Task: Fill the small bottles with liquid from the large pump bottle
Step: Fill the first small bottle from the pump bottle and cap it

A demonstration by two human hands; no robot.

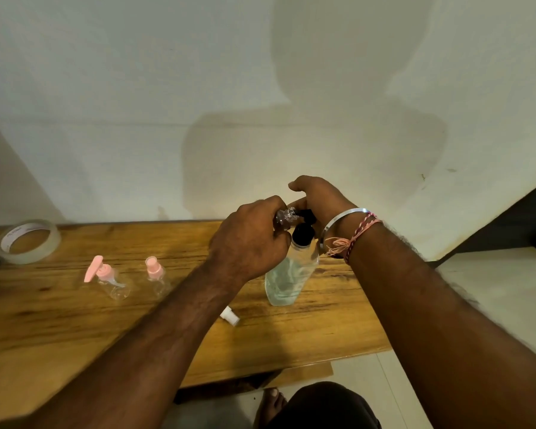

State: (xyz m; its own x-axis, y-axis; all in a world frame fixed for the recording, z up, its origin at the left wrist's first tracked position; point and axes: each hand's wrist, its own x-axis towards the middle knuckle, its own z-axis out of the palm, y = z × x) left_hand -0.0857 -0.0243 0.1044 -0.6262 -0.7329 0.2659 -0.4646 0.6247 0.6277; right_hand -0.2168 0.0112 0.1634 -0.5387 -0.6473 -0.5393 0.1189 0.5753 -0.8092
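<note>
Nearest, low in frame, a knee (pixel 322 404); mid-frame the left hand (pixel 251 239) grips one small uncapped bottle (pixel 285 216), contents unclear, at the black pump (pixel 304 226) under the right hand (pixel 319 199), fingers curled; large pump bottle (pixel 288 277) holds pale liquid; two pink-topped empty bottles (pixel 115 281) left

tape roll (pixel 28 241) far left, pump bottle (pixel 288 274) right

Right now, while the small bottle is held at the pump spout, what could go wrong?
1. The left hand holds the small bottle tilted at the black pump; its narrow mouth may miss the spout, so liquid may spill on the wooden table.
2. The right hand presses from above; the large pump bottle seems to lean and might tip.
</note>
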